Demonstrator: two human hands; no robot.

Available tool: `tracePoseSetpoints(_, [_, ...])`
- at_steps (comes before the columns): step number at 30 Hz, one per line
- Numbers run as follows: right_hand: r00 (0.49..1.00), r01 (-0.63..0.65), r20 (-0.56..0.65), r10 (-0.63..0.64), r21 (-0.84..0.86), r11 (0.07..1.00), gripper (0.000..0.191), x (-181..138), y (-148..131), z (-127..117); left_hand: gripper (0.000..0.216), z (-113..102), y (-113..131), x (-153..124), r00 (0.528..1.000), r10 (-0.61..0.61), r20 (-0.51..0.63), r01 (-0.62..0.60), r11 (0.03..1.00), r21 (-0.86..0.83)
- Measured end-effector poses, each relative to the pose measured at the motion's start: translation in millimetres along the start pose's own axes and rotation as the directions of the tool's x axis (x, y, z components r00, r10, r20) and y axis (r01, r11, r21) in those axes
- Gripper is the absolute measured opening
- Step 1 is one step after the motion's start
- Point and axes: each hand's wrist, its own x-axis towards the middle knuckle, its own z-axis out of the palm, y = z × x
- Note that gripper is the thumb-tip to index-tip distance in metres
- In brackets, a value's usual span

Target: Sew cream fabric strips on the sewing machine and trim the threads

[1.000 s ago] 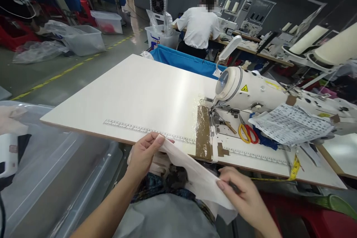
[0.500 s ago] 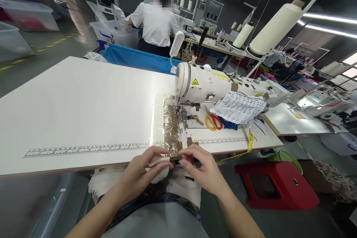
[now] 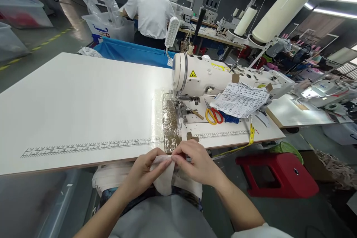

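Observation:
A small piece of white fabric [image 3: 164, 178] hangs over my lap, just off the front edge of the white sewing table [image 3: 106, 108]. My left hand [image 3: 147, 169] pinches its upper edge between thumb and fingers. Close beside it, fingertips almost touching, my right hand [image 3: 192, 160] pinches the same edge at its right end. Straight ahead of both hands stands a white sewing machine [image 3: 200, 74], its needle area above a brown taped strip [image 3: 171, 126]. Nothing lies under the needle that I can make out.
Scissors [image 3: 214, 116] with yellow and red handles lie by the machine, near a handwritten paper sheet [image 3: 241, 98]. A yellow tape measure [image 3: 251, 134] hangs over the table edge. A red stool [image 3: 279, 174] stands at right. Ahead, a person in white [image 3: 152, 13] sits beyond a blue cloth [image 3: 134, 52].
My hands have come together. The right one, apart from the fabric before, now pinches its edge, and the fabric hangs down more openly. The view has shifted slightly.

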Motion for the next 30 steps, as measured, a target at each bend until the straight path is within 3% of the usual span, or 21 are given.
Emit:
tracePoseSetpoints(6, [0.999,0.012,0.047,-0.009,-0.056,0.998,0.018,5.7,18.3,-7.8,0.031,7.1,-9.0,-2.2,0.997,-0.08,0.007,0.081,0.986,-0.148])
tracePoseSetpoints(8, [0.991,-0.131,-0.065,0.119,-0.235,0.963,0.019,12.2,42.4,-20.8,0.033,5.9,-9.4,-3.8,0.987,-0.157,0.011,0.155,0.952,-0.264])
tracePoseSetpoints(10, [0.916,-0.377,-0.297,0.271,-0.402,0.834,0.023,19.9,73.7,-38.3,0.034,4.3,-6.2,-5.7,0.969,-0.248,-0.011,0.226,0.898,-0.377])
tracePoseSetpoints(12, [0.819,-0.55,-0.444,0.362,-0.431,0.715,0.029,27.3,105.0,-56.9,0.034,3.2,-0.7,-7.7,0.946,-0.322,-0.028,0.275,0.846,-0.457])
tracePoseSetpoints(15, [0.763,-0.64,-0.445,0.469,-0.424,0.64,0.027,34.1,138.9,-82.5,0.037,3.1,5.1,-9.4,0.932,-0.362,-0.032,0.297,0.809,-0.508])
tracePoseSetpoints(18, [0.761,-0.649,-0.331,0.558,-0.414,0.639,0.014,29.3,149.7,-102.2,0.039,2.0,1.3,-10.0,0.928,-0.37,-0.038,0.301,0.808,-0.507])
tracePoseSetpoints(21, [0.78,-0.621,-0.209,0.589,-0.374,0.689,0.013,9.2,135.6,-106.3,0.037,-1.1,-8.5,-10.7,0.947,-0.32,-0.037,0.26,0.829,-0.496])
tracePoseSetpoints(23, [0.826,-0.555,-0.107,0.553,-0.318,0.769,0.019,-8.8,112.6,-96.5,0.033,-3.0,-13.7,-11.4,0.958,-0.282,-0.044,0.23,0.854,-0.468])
tracePoseSetpoints(26, [0.924,-0.334,0.102,0.368,-0.251,0.908,0.027,-28.7,65.9,-72.0,0.03,-4.2,-16.1,-12.7,0.965,-0.256,-0.048,0.218,0.892,-0.395])
tracePoseSetpoints(30, [0.941,-0.089,0.26,0.218,-0.43,0.898,0.04,-25.9,16.2,-52.4,0.028,-4.3,-12.1,-15.1,0.966,-0.237,-0.1,0.196,0.93,-0.312])
